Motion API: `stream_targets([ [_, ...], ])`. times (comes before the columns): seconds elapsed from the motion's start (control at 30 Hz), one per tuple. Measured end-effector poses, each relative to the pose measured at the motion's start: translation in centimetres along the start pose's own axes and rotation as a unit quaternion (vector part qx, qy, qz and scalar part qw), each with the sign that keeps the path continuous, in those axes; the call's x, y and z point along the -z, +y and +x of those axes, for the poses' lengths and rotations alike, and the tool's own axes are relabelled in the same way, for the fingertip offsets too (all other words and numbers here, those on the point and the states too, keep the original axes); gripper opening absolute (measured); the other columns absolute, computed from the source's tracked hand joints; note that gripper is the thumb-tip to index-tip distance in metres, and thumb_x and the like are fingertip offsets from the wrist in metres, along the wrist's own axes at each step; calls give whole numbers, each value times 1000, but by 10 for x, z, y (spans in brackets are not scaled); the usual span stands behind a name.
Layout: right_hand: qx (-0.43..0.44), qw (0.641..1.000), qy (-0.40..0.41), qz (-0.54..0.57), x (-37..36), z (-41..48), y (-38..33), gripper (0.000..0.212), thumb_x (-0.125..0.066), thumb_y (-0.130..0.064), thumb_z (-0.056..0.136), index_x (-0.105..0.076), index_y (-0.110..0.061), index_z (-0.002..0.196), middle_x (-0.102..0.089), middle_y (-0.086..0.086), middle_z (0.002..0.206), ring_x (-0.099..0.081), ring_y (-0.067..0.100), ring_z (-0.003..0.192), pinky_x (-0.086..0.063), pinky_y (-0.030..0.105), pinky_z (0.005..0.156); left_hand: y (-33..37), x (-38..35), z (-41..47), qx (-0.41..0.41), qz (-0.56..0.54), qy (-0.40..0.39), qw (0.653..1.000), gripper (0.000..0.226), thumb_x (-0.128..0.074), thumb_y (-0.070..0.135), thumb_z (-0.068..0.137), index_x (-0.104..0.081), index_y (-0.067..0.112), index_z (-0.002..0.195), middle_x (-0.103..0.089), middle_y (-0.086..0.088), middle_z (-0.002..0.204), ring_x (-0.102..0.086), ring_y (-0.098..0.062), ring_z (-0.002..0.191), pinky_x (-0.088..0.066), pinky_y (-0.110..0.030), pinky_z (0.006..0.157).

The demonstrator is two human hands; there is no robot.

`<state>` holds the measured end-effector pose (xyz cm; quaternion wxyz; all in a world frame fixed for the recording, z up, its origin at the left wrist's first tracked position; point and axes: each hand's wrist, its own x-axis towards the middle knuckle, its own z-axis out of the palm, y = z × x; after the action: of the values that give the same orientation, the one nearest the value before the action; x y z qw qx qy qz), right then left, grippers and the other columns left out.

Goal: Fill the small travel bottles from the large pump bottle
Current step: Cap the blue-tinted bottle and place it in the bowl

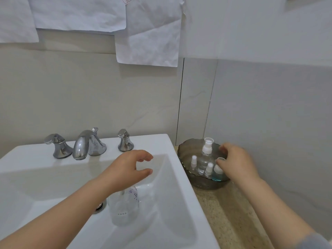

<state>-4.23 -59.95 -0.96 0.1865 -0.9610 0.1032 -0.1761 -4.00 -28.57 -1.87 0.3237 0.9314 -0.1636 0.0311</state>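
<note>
Right hand (pixel 235 160): I see it reached into the dark glass bowl (pixel 183 152), fingers curled, thumb tip against the white cap of the blue-liquid travel bottle (pixel 216 175). Its fingertips lie at the bowl's far rim. I cannot tell whether it has a firm grip on that bottle or only touches it; a small clear ring shows just above the thumb, too small for me to identify.

Left hand (pixel 133 168): it hovers over the sink (pixel 179 178), thumb and fingers bent in a loose C, apart from each other, holding nothing.

Task items, as I observe them:
- A large clear bottle (pixel 124 207) with printed marks sits inside the sink basin, beside the drain (pixel 99 207). Its top is hidden under the left wrist, so I cannot confirm a pump.
- The bowl stands on the speckled counter (pixel 221 211), just beside the sink's right edge, near the wall corner.
- Inside the bowl stand a tall clear spray bottle (pixel 206 157) and two small spray bottles (pixel 194 161), one to its left and one in front of it, next to the blue-liquid bottle. All stand upright and close together.

Other items: a chrome faucet (pixel 84 146) with a handle on each side at the back of the sink, and crumpled paper sheets (pixel 149 33) on the wall above. A grey sleeve (pixel 316 239) shows on the right forearm.
</note>
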Motion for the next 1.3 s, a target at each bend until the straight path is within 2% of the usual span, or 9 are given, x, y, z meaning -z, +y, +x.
stream_targets([
  [0.23,75,980,-40,181,3,-49,-57,22,-74,-23,78,-64,-28,96,-64,-16,92,-61,7,87,-50,28,78,-26,11,-14,71,-27,55,996,49,-80,29,86,-59,25,131,-62,11,125,-57,-8,116,-47,-27,96],
  [0.37,107,953,-99,264,-30,-62,-81,21,-74,-20,79,-66,-26,97,-66,-13,91,-63,3,82,-53,23,77,-42,10,-29,102,-43,50,993,59,-83,30,82,-56,24,134,-63,10,124,-59,-8,115,-46,-25,93],
  [0.47,111,933,-124,319,-55,-73,-89,19,-70,-13,83,-66,-26,97,-68,-11,92,-62,2,78,-52,16,71,-52,8,-38,125,-46,41,990,53,-84,27,82,-53,32,126,-61,12,116,-59,-8,111,-46,-25,92],
  [0.57,122,934,-97,321,-65,-81,-87,19,-66,-8,85,-68,-24,95,-69,-11,85,-61,2,77,-48,12,67,-64,4,-39,126,-73,46,988,31,-83,15,82,-65,25,106,-70,9,106,-68,-9,100,-54,-33,94],
  [0.7,87,924,-77,364,-68,-80,-81,19,-65,-4,84,-70,-21,89,-68,-7,78,-59,3,70,-46,10,63,-68,-2,-32,138,-131,98,977,12,-80,6,84,-72,14,85,-77,1,87,-73,-12,86,-54,-30,83],
  [0.87,49,915,-67,395,-72,-78,-78,23,-63,-5,84,-68,-27,84,-67,-4,77,-54,1,63,-46,11,62,-61,-5,-20,146,-133,110,974,11,-81,9,83,-73,12,75,-77,-1,74,-70,-12,72,-51,-28,72],
  [0.97,46,915,-67,396,-74,-78,-79,24,-62,-5,84,-68,-29,83,-67,-4,77,-54,1,64,-46,11,61,-52,-3,-13,135,-105,104,980,12,-84,15,82,-74,13,75,-74,0,70,-61,-9,63,-44,-23,60],
  [1.2,18,908,-45,416,-73,-78,-76,26,-61,-5,85,-66,-30,84,-66,-6,77,-56,-1,66,-47,10,62,-10,32,32,95,-129,195,968,15,-83,15,83,-73,6,76,-70,-6,68,-54,-14,59,-40,-23,56],
  [1.3,11,907,-40,419,-74,-78,-77,26,-62,-5,84,-66,-30,84,-65,-6,73,-55,0,63,-46,10,61,11,50,60,80,-147,223,960,15,-82,16,84,-71,8,77,-63,3,64,-51,-13,57,-39,-19,51],
])
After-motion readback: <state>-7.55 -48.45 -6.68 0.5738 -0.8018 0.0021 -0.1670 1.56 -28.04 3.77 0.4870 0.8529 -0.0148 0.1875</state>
